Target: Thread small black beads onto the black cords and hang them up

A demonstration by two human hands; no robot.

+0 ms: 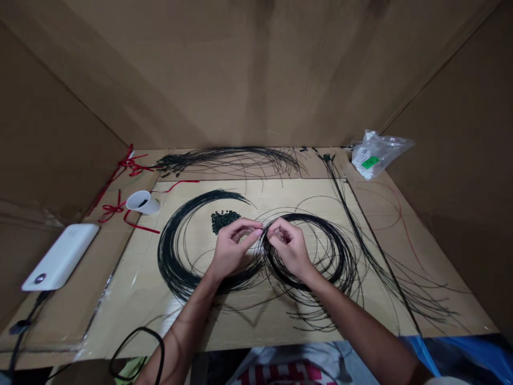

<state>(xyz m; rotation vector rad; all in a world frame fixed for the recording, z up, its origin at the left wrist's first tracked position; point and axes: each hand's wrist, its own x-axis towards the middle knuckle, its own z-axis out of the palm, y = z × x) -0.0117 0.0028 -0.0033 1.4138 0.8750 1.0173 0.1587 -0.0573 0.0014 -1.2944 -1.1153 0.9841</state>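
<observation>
Left hand (234,247) and right hand (289,247) meet fingertip to fingertip. Both pinch a thin black cord (263,232) running sideways between them. A pile of small dark beads (224,219) lies just beyond the left hand.

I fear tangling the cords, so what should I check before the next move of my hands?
1. Left hand pinches a cord: ok.
2. Right hand pinches it close beside: ok.
3. Cord end visible at the fingers: cannot tell, too thin.
4. Beads in one pile near the left hand: ok.
5. Coils lie apart: not ok, they overlap under the hands.
</observation>
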